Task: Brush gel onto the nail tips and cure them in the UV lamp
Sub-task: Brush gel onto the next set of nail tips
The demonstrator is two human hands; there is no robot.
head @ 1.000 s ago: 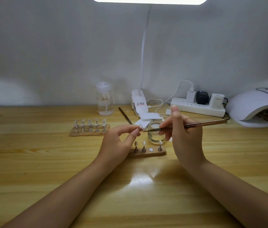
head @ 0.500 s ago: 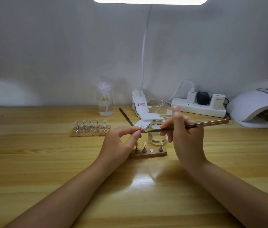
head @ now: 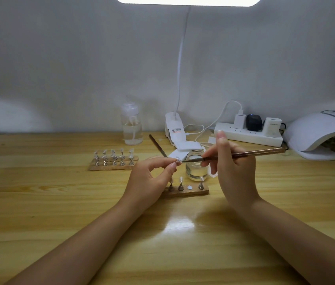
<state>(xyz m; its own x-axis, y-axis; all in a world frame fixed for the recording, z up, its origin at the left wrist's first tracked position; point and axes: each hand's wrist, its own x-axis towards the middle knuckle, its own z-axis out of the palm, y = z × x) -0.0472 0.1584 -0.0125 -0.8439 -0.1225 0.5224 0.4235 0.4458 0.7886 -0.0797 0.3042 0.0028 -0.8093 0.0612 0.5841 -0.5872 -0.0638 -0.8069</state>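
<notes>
Two hands work above a wooden table. The left hand pinches one nail tip on its small stand between thumb and forefinger, the other fingers curled beneath. The right hand grips one brush pen-fashion, forefinger raised straight, bristles touching the pinched tip.

Just below the left fingertips lies a wooden holder carrying three stands in view and one bare metal disc; its left end is hidden behind the left hand. Well to the left of those fingers a second holder bears five tips. One glass jar stands directly behind the brush bristles, partly masked by the right fingers. A second brush lies beyond the left fingertips.

Compared with a second ago, the hands have barely shifted; the bristles remain against the tip, and everything on the table lies as before.

Far right of the right hand sits one UV lamp. Behind the hands are one pump bottle, a clip lamp base, folded white pads, and a power strip with three plugs.
</notes>
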